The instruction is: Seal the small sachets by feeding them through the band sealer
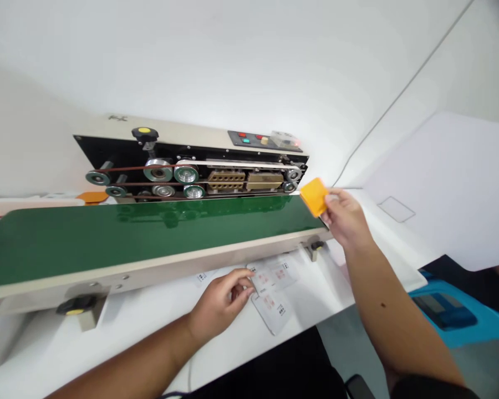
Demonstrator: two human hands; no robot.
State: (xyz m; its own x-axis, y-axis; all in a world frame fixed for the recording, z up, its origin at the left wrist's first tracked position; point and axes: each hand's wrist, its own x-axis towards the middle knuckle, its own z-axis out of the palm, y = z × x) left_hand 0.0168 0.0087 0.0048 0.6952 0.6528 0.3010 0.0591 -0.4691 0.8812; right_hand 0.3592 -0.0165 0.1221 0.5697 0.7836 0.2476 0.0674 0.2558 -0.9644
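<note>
My right hand (349, 217) pinches a small, flat orange square (315, 197) by its lower right edge, held up at the right end of the green conveyor belt (149, 227). What the square is made of cannot be told. In front of the belt, my left hand (220, 299) has loosely curled fingers, with a gap between thumb and forefinger. Its fingertips are at the edge of some flat white packets (271, 305) with red and black print, which lie partly overlapping on the white table. Whether they touch a packet is unclear.
Behind the belt stands a band sealing machine (191, 149) with rollers, brass blocks and coloured buttons. Black knobs (77, 305) jut from the belt's front side. Something orange (92, 197) lies behind the belt at left. A blue stool (461, 310) is at the lower right.
</note>
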